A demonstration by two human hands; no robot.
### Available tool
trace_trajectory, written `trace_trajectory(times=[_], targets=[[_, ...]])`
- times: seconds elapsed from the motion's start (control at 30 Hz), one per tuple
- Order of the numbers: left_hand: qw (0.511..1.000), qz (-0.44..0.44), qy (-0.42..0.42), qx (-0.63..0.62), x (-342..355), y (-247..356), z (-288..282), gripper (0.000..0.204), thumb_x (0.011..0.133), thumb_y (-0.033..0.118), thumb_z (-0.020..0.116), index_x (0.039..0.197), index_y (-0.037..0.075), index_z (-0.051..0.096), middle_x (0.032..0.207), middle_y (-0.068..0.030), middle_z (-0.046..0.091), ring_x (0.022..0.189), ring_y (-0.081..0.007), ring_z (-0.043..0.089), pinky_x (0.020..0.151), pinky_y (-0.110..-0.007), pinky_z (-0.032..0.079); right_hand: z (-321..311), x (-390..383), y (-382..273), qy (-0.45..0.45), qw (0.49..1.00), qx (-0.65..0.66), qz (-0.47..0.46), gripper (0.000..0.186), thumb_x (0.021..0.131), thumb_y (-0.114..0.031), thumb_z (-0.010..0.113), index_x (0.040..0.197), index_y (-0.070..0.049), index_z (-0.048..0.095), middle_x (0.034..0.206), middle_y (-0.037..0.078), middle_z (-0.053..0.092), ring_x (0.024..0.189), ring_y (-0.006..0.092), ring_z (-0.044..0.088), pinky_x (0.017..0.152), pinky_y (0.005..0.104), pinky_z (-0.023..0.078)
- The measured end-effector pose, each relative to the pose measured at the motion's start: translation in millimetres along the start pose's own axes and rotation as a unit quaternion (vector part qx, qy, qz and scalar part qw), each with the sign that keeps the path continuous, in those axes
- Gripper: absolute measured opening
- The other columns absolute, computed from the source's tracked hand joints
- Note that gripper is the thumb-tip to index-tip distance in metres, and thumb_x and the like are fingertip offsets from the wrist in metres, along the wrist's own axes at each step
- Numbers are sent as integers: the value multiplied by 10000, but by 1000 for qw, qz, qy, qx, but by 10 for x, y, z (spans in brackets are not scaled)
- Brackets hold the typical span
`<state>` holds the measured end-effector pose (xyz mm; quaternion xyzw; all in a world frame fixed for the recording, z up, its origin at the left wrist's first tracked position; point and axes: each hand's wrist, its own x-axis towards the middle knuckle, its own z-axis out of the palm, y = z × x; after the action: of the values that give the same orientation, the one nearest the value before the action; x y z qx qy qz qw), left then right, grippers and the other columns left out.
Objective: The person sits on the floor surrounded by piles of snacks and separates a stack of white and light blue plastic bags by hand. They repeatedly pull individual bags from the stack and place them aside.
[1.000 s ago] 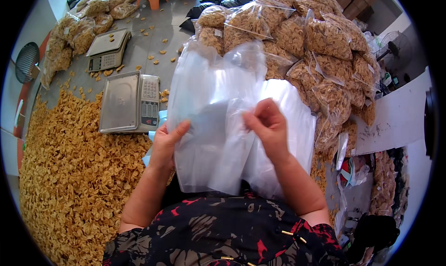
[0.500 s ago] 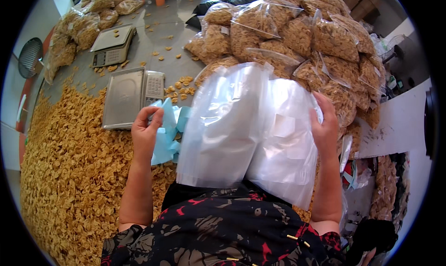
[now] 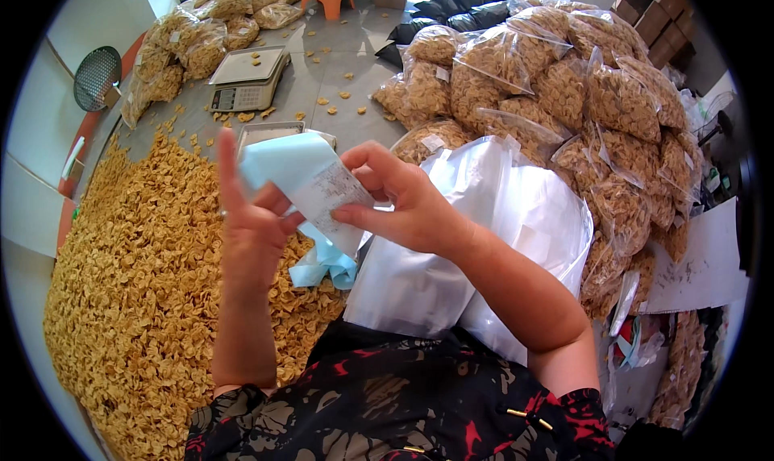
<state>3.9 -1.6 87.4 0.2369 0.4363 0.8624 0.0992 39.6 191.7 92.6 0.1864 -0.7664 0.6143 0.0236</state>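
In my right hand (image 3: 403, 199) is a strip of labels (image 3: 332, 195), pinched between thumb and fingers at its white printed end. The pale blue backing of the strip arches up and left, and a loose blue length (image 3: 322, 267) hangs below. My left hand (image 3: 256, 219), partly blurred, is raised at the strip's left side with one digit upright, apart from the other fingers. Those fingers are close to the strip; contact is unclear. A stack of clear plastic bags (image 3: 419, 259) lies across my lap, partly beneath my right forearm.
Loose yellow-brown chips (image 3: 145, 300) form a large heap on the left. Filled clear bags (image 3: 556, 98) are piled at the right. One scale (image 3: 248, 82) stands beyond the heap; another scale (image 3: 274, 130) is mostly hidden behind the strip. An orange stool (image 3: 330, 6) stands at the back.
My right hand has left the bags' right edge and moved left to the label strip. The strip is now lifted, showing its printed side. My left hand has opened and the view has shifted.
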Motion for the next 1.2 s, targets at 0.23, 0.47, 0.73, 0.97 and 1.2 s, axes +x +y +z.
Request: trace_trajectory(times=[0.23,0.47,0.73,0.97,1.2], targets=[[987,-121,-57,88,-151,-261,19,424,882,-41,617,1297,-5,537,1183,-79,614,1058,-125,588,886,-252,491,-69,-263,-107,72,995,-53,-35,463,798,8,695,1208,-74,496,863,49,635,759,114,599,719,255,482],[952,-107,-106,266,-251,-222,23,158,866,14,670,1023,-1,660,917,-21,675,851,-75,625,742,-216,508,-177,-373,-182,50,992,-95,-68,138,770,20,720,890,-37,684,857,53,607,770,149,588,681,262,468],[921,-115,-192,320,-345,-240,-34,260,870,257,704,975,19,697,686,-2,602,638,-64,548,598,-221,450,-73,-560,-209,81,980,-121,-138,145,781,29,709,905,-30,661,983,102,640,883,225,626,749,307,492],[923,-227,-28,311,-221,-925,-260,550,907,339,645,1333,28,490,1150,-100,601,964,-149,598,850,-292,472,-684,-789,-476,228,960,153,60,109,910,-143,639,993,-79,608,817,-41,622,695,23,552,566,195,427],[954,-281,36,102,-325,-1551,-258,443,837,117,725,1232,19,552,1119,-51,614,905,-113,608,807,-253,498,-728,-1117,262,53,971,-24,233,225,843,-192,700,982,-43,604,798,11,633,709,110,593,629,257,460]])
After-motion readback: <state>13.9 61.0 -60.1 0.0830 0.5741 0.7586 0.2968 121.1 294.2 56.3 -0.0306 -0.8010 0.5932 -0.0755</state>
